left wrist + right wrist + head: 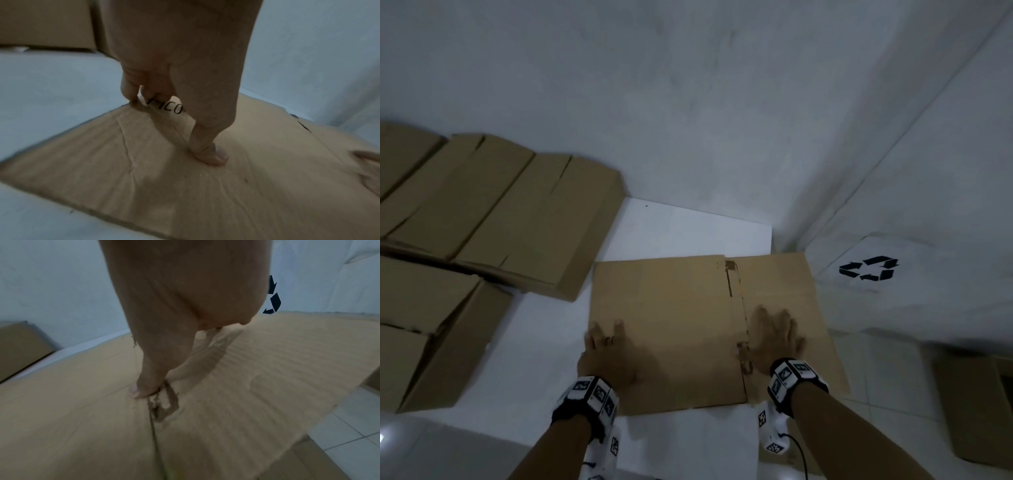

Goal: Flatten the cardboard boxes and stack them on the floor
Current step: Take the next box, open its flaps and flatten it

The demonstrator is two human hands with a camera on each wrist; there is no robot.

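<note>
A flattened cardboard box (688, 325) lies on a white sheet (688, 226) on the floor, in the corner where two pale walls meet. The left hand (607, 356) presses flat on its left part with straight fingers, the grip released; its thumb (209, 152) rests on the cardboard. The right hand (774, 337) presses flat just right of the torn centre seam (736, 291), fingers spread, also grasping nothing.

To the left, several folded boxes (493, 209) lie overlapping in a row, touching the wall. Nearer, at the left edge, stands an unflattened box (438, 329), flaps closed; its contents cannot be seen. On the right, a white cloth with a black recycling symbol (868, 268) hangs just beside the flattened box, and another brown box (976, 407) sits on the tiled floor (887, 359) below it.
</note>
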